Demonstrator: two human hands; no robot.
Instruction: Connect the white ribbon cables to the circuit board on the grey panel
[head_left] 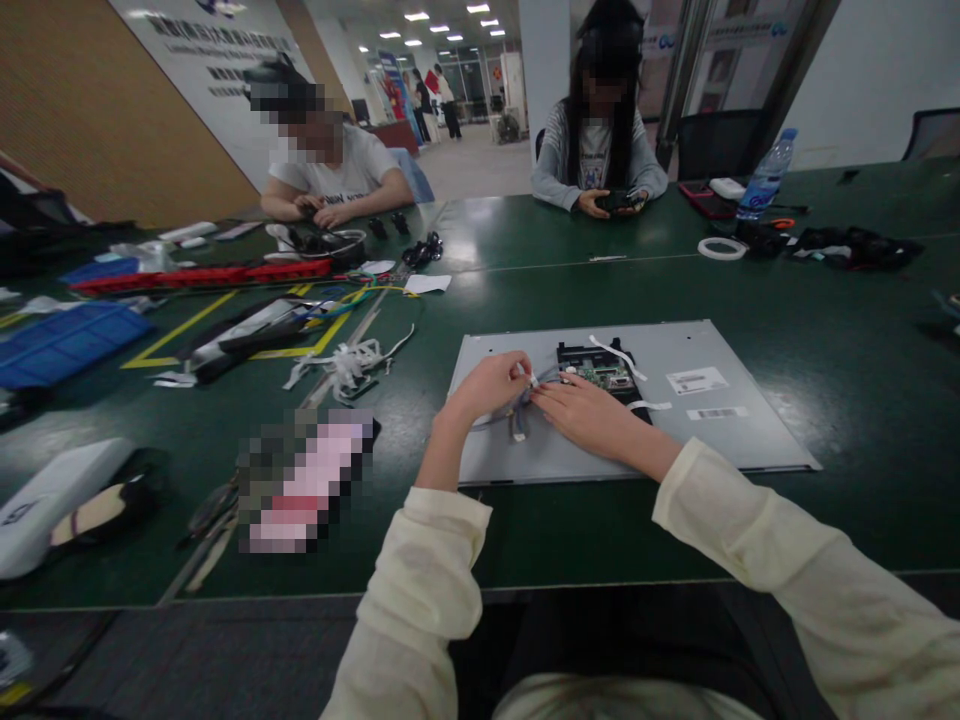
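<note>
A flat silver-grey panel [720, 350], like the back of a display, lies on the table before me. A black bracket with a green circuit board [600, 376] sits on it, with strips of white tape [621, 358] at its edge. A bundle of grey cables [519, 422] runs from the board toward the left. My left hand [491, 385] is closed in a pinch on a small white piece at the bundle, apparently tape. My right hand [589, 412] lies low over the panel, its fingertips pressed on the cables beside the left fingers.
Left of the panel are a tangle of white strips [352, 368], a phone [319, 480] and a blue tray [71, 340]. A tape roll [721, 248] and a water bottle [766, 178] stand at the back right. Two people sit across the table.
</note>
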